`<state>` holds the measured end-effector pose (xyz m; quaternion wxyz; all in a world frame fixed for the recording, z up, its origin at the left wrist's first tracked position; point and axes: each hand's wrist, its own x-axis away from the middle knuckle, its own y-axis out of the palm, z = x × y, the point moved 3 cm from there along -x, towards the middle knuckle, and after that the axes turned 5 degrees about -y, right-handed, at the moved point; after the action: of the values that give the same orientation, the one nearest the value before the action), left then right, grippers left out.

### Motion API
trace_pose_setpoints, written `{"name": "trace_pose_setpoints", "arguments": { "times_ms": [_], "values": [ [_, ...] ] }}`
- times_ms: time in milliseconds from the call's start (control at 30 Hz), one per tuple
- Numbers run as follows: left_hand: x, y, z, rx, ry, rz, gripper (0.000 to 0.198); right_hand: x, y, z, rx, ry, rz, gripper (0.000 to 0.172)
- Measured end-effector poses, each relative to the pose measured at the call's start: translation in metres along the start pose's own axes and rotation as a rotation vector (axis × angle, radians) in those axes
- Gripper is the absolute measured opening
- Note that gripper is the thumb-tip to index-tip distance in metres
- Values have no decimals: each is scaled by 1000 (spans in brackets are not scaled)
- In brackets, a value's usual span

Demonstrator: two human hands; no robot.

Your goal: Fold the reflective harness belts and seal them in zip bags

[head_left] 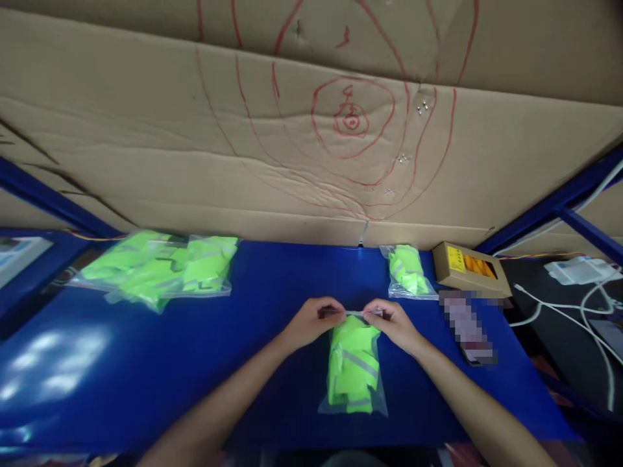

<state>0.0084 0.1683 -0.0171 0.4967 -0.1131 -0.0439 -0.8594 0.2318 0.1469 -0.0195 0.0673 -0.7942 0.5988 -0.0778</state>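
A clear plastic bag [355,370] lies in front of me on the blue table [272,279], with a folded neon yellow-green reflective vest [357,353] with grey strips inside it. My left hand [316,319] pinches the left end of the bag's far edge. The right end of that same edge is pinched by my right hand [389,321]. Between the two hands a short stretch of the edge shows, held straight. Whether the bag's mouth is sealed I cannot tell.
Several bagged neon vests [160,266] overlap at the back left. Another bagged vest [407,269] lies at the back right, beside a cardboard box [472,269]. A blurred-out phone-like object [467,327] is nearer. A cardboard wall [292,188] with red rings stands behind; white cables [549,303] lie right.
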Motion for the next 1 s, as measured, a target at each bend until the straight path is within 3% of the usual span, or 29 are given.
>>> {"name": "trace_pose_setpoints", "arguments": {
  "times_ms": [267, 433, 567, 767, 900, 1000],
  "values": [
    [0, 5, 8, -101, 16, -2, 31, 1, 3, -4, -1, -51, 20, 51],
    [-5, 4, 27, -161, 31, 51, 18, -6, 6, -14, -61, -70, -16, 46],
    [-9, 1, 35, -131, 34, 127, 23, -13, 6, -11, -85, -74, 65, 42],
    [-7, -19, 27, -41, -40, 155, 33, -10, 3, -5, -52, -71, 124, 43],
    [-6, -41, 29, -22, 11, 312, 33, -9, -4, 0, -39, -41, 156, 39],
    [-3, -46, 32, -27, 64, 405, 33, -8, -6, 5, -32, -18, 138, 35]
  ]
}}
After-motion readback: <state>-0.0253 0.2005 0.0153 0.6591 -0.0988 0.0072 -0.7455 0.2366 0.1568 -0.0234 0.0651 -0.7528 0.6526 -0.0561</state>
